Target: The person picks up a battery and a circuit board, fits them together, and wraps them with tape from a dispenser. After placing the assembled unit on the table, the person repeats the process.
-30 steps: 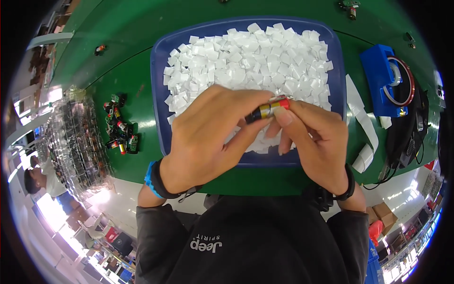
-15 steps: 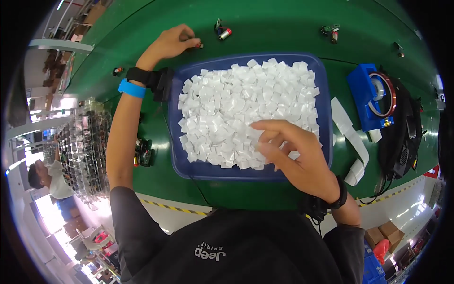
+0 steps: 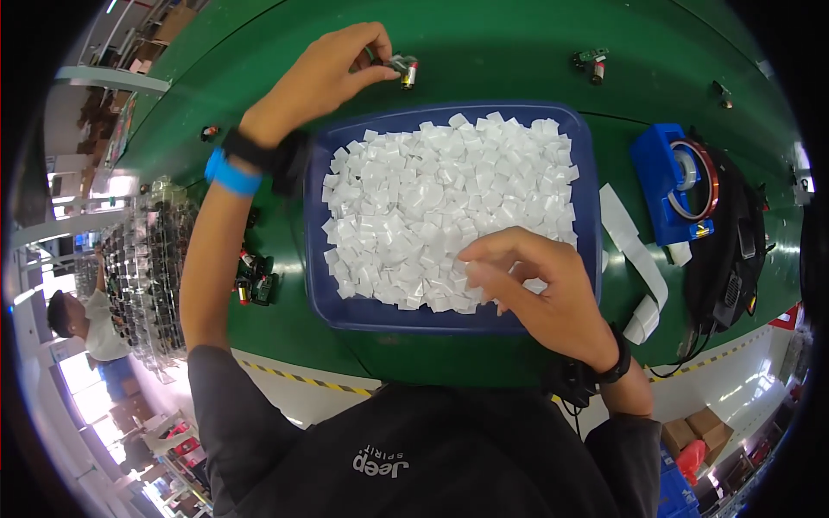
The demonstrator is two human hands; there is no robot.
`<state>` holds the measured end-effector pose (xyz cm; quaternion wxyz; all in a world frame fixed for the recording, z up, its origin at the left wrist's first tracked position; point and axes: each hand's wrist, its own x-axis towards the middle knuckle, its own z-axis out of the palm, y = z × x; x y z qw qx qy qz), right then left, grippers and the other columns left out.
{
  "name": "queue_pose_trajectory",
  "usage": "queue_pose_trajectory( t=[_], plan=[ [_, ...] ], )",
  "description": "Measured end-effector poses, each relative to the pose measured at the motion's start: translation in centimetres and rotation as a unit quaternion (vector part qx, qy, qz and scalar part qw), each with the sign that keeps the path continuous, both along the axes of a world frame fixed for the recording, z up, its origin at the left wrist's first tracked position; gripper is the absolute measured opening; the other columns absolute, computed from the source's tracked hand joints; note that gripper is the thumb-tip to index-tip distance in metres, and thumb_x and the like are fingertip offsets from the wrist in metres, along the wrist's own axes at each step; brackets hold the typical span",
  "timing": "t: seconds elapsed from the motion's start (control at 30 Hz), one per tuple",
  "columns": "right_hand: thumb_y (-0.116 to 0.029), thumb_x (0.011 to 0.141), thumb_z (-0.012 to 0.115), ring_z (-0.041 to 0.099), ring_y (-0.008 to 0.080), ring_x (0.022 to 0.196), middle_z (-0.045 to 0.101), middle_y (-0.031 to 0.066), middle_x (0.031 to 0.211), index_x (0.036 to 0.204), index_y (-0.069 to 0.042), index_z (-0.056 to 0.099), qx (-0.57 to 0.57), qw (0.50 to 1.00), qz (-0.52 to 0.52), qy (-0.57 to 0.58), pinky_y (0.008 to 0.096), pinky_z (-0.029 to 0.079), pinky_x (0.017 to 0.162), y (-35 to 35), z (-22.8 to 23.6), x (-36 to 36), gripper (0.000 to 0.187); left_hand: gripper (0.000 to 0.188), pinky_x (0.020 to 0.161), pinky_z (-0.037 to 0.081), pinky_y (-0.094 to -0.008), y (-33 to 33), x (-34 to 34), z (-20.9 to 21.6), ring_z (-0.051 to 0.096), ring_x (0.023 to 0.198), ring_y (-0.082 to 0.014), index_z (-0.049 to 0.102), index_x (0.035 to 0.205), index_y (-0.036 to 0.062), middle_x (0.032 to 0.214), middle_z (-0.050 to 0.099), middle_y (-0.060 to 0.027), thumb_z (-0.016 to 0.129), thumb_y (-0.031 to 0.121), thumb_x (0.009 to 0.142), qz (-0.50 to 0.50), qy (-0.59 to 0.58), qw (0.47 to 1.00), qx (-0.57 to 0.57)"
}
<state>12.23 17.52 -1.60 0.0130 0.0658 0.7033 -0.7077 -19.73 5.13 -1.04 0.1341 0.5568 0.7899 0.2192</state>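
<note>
Left hand (image 3: pixel 324 73) now at small cylinder (image 3: pixel 404 69); right hand (image 3: pixel 540 289) over glossy white squares (image 3: pixel 432 198).

White squares (image 3: pixel 449 207) fill the tray (image 3: pixel 587 173) at the table's (image 3: pixel 484 52) centre. A tape dispenser (image 3: pixel 678 186) sits right of it. Small parts (image 3: pixel 255 281) lie left.

The one view comes from the camera on my head, looking steeply down over my chest at the green table (image 3: pixel 484 52) in front of me. It sits close enough that the blue tray (image 3: pixel 345 306) fills the middle, with my left hand (image 3: pixel 324 73) at the tray's far edge and my right hand (image 3: pixel 544 289) at its near edge. My forearms enter from the bottom. The fisheye lens bends the table edge and darkens the corners, and at the left rim it catches the workshop floor. There is no second view to compare.
</note>
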Motion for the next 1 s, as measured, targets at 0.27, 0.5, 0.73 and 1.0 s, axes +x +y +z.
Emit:
queue_pose_trajectory(
  t=[0.27, 0.5, 0.73, 1.0],
  plan=[
    [-0.024, 0.103, 0.049, 0.067, 0.0157, 0.072, 0.069, 0.0138, 0.092, 0.111, 0.004, 0.061, -0.263, 0.96, -0.021, -0.096, 0.0261, 0.054, 0.052, 0.6, -0.3, -0.5, 0.031, 0.03, 0.085, 0.056, -0.0285, -3.1, 16.6, 3.9, 0.066, 0.089, -0.0213, 0.066, 0.101, 0.0017, 0.097, 0.057, -0.0095, 0.075, -0.008, 0.073, 0.02, 0.091, 0.996, 0.001],
    [-0.024, 0.103, 0.05, 0.066, 0.0156, 0.066, 0.068, 0.0139, 0.083, 0.105, 0.005, 0.061, -0.219, 0.969, -0.009, -0.118, 0.0254, 0.053, 0.048, 0.1, -0.6, -0.6, 0.03, 0.039, 0.063, 0.055, -0.0288, -5.3, 17.4, 1.2, 0.066, 0.089, -0.0237, 0.067, 0.111, 0.0078, 0.101, 0.059, -0.0088, 0.072, 0.0, 0.072, -0.03, 0.106, 0.979, 0.17],
    [-0.009, 0.096, 0.061, 0.065, 0.0104, 0.066, 0.07, 0.0103, 0.084, 0.105, 0.003, 0.063, -0.294, 0.95, -0.033, -0.102, 0.0213, 0.051, 0.051, 1.4, -0.3, -0.5, 0.016, 0.027, 0.064, 0.056, -0.0301, -6.0, 18.5, 1.9, 0.067, 0.087, -0.0231, 0.065, 0.107, 0.0022, 0.106, 0.062, -0.0111, 0.073, 0.005, 0.081, 0.025, -0.02, 0.989, 0.145],
    [-0.002, 0.093, 0.061, 0.063, 0.0125, 0.066, 0.068, 0.011, 0.085, 0.105, 0.003, 0.063, -0.088, 0.993, -0.028, -0.078, 0.0243, 0.052, 0.058, 0.4, -0.1, -0.2, 0.013, 0.018, 0.061, 0.055, -0.0269, -6.8, 19.3, 1.0, 0.064, 0.078, -0.0137, 0.061, 0.103, -0.0026, 0.101, 0.067, -0.0127, 0.063, 0.014, 0.096, 0.218, -0.552, 0.785, 0.178]
  ],
)
